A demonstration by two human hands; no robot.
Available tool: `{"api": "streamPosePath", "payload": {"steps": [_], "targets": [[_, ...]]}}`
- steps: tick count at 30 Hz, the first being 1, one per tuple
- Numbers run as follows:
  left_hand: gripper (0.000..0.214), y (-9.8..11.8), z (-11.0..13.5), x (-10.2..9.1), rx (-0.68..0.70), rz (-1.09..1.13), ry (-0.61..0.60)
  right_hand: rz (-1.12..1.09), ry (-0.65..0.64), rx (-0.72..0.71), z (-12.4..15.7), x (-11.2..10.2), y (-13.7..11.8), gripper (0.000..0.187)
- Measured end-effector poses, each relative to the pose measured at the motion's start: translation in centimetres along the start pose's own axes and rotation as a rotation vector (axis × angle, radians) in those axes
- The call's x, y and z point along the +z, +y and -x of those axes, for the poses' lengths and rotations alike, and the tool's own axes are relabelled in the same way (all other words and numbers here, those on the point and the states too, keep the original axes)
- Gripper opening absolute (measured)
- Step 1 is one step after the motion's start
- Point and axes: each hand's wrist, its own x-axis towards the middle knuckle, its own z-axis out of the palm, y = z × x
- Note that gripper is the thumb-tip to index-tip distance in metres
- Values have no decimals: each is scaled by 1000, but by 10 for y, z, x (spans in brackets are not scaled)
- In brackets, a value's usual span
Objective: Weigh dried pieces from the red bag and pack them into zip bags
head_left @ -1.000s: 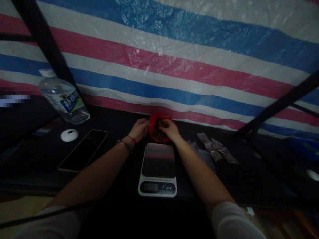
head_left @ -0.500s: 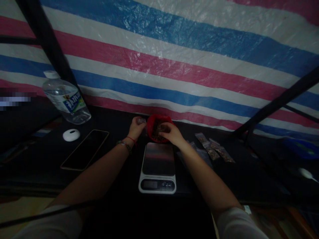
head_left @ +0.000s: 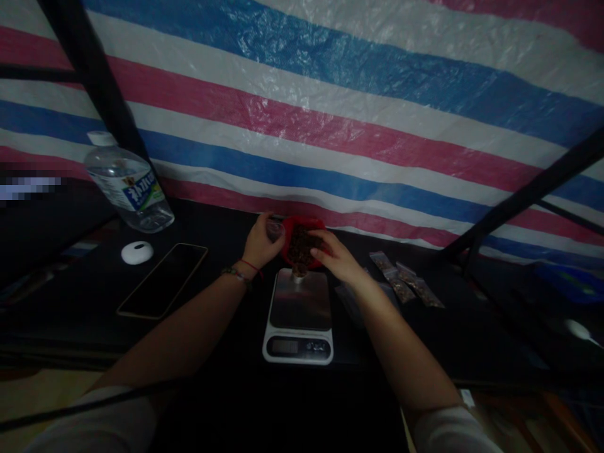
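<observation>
Left hand (head_left: 261, 245): fingers curled around a clear plastic item (head_left: 274, 230); exact kind cannot be told. Right hand (head_left: 338, 258): open, thumb and fingers parted, nothing seen in its grip, fingertips at the right side of the red bag (head_left: 304, 221).

The bag, mouth up and holding brown pieces (head_left: 301, 244), sits between the two hands. A small cup (head_left: 299, 273) with brown contents appears to stand on the far edge of the scale (head_left: 301, 308), on the near side of both hands and between them, the right thumb being slightly closer. The cup is round, with no evident long axis. The scale's long axis runs toward the person, between the forearms. Filled packets (head_left: 406, 282) lie beyond the right forearm's outer side.
</observation>
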Motion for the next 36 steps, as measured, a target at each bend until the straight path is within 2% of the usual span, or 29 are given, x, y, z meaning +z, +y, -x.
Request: {"api": "streamPosePath", "payload": {"steps": [3, 6, 10, 12, 15, 17, 21, 24, 26, 29, 32, 33, 36], "targets": [[59, 4, 0, 1, 146, -94, -79, -18, 8, -86, -29, 4, -4, 29], [56, 5, -1, 0, 291, -188, -107, 59, -64, -155, -54, 20, -8, 28], [56, 6, -2, -5, 435, -242, -181, 159, -134, -95, -70, 32, -10, 26], [59, 4, -3, -6, 445, -229, -151, 157, -114, -33, -71, 31, -7, 23], [69, -5, -4, -2, 359, -94, 17, 32, -43, 62, -69, 27, 3, 19], [73, -14, -5, 4, 238, 111, 85, -150, 1, 128, -66, 27, 11, 21], [58, -31, -8, 18, -40, 552, 43, -532, 51, 235, -63, 35, 25, 33], [56, -40, -10, 23, -184, 654, 42, -646, 35, 267, -64, 42, 31, 30], [57, -45, -13, 23, -224, 613, 62, -667, 22, 282, -65, 43, 33, 27], [54, -48, -16, 18, -210, 436, 118, -673, -3, 309, -65, 43, 38, 30], [55, -38, -15, 6, -54, 105, 191, -609, 16, 312, -66, 41, 42, 31], [58, -32, -14, 1, 40, -28, 160, -551, 39, 302, -66, 41, 44, 28], [75, -10, -9, -8, 256, -302, -85, -313, 57, 217, -68, 39, 43, 23]]}}
